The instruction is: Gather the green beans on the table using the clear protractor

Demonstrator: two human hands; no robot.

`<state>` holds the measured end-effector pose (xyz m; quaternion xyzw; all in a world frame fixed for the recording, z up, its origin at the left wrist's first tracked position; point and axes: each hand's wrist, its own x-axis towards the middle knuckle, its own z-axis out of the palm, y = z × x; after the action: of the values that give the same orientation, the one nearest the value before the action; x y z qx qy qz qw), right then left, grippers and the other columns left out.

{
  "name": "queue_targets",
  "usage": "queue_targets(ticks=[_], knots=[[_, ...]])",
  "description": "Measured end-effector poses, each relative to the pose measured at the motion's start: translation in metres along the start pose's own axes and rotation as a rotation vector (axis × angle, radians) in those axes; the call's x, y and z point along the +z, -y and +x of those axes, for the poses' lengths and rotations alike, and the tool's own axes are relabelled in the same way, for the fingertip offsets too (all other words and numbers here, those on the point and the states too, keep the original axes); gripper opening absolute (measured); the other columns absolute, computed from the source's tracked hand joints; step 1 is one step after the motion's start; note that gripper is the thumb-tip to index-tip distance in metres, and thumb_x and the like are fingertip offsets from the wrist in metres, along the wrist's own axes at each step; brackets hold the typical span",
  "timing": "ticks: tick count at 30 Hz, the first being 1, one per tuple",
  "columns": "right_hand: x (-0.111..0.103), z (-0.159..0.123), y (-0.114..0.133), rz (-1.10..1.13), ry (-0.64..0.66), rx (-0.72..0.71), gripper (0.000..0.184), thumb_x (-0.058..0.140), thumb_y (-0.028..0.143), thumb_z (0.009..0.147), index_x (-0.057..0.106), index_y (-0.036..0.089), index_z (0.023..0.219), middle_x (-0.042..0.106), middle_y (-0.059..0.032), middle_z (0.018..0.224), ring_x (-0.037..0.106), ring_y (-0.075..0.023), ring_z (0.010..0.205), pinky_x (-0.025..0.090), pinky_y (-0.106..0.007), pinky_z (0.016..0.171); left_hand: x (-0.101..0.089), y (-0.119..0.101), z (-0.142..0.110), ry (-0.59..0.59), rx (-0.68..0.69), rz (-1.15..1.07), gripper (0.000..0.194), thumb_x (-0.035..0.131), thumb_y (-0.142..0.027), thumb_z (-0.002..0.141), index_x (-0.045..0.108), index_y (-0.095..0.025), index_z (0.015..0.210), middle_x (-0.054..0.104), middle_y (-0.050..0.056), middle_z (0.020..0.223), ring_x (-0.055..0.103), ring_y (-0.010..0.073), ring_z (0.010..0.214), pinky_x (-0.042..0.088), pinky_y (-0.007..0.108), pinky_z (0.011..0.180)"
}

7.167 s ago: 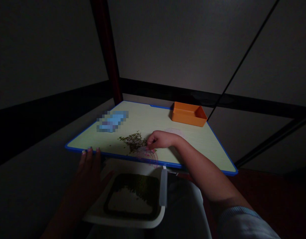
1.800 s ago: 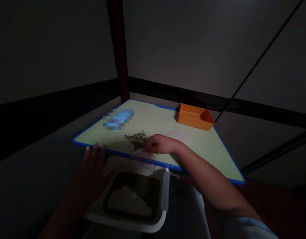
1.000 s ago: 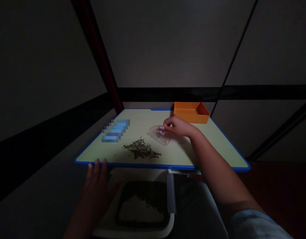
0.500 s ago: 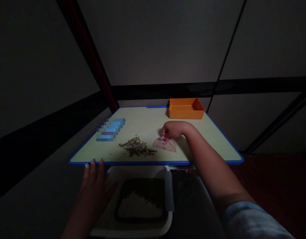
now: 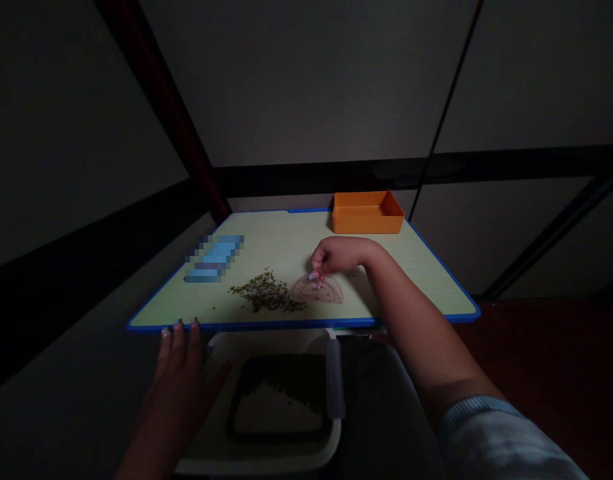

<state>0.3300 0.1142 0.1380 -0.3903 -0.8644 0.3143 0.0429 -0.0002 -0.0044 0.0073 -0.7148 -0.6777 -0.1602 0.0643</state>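
Shifted inward from the near edge of the board [image 5: 286,247], the clear protractor [image 5: 329,295] now lies under your right hand [image 5: 341,255], straight edge crosswise. Your curled fingertips [image 5: 315,274] touch it; you cannot tell whether they grip. Your left hand [image 5: 179,363], open, is farther off.
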Motion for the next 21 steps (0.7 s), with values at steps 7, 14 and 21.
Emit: queue_targets(ticks=[7, 14, 21], knots=[[0.013, 0.011, 0.001, 0.051, 0.185, -0.056, 0.014, 0.055, 0.012, 0.075, 0.069, 0.011, 0.073, 0.053, 0.0036, 0.055, 0.043, -0.0069, 0.052, 0.031, -0.022, 0.055, -0.002, -0.002, 0.001, 0.011, -0.014, -0.013, 0.084, 0.032, -0.056, 0.075, 0.015, -0.003, 0.138, 0.011, 0.025, 0.152, 0.000, 0.0360, 0.142, 0.016, 0.053, 0.114], [0.020, 0.018, 0.008, -0.083, 0.053, -0.065, 0.022, 0.053, 0.024, 0.083, 0.065, 0.010, 0.070, 0.049, 0.0038, 0.054, 0.036, -0.0068, 0.051, 0.027, -0.021, 0.052, 0.002, 0.001, 0.002, -0.011, -0.002, -0.010, 0.086, 0.034, -0.058, 0.074, 0.013, -0.005, 0.139, 0.010, 0.024, 0.152, 0.000, 0.0358, 0.143, 0.017, 0.054, 0.113], [0.017, 0.018, 0.001, -0.153, -0.013, 0.008, 0.023, 0.052, 0.025, 0.083, 0.065, 0.011, 0.070, 0.054, 0.0016, 0.056, 0.038, -0.0074, 0.052, 0.026, -0.022, 0.054, 0.003, 0.003, 0.000, -0.016, 0.017, 0.003, 0.083, 0.031, -0.056, 0.076, 0.012, -0.006, 0.139, 0.010, 0.022, 0.153, -0.002, 0.0343, 0.143, 0.016, 0.053, 0.114]])
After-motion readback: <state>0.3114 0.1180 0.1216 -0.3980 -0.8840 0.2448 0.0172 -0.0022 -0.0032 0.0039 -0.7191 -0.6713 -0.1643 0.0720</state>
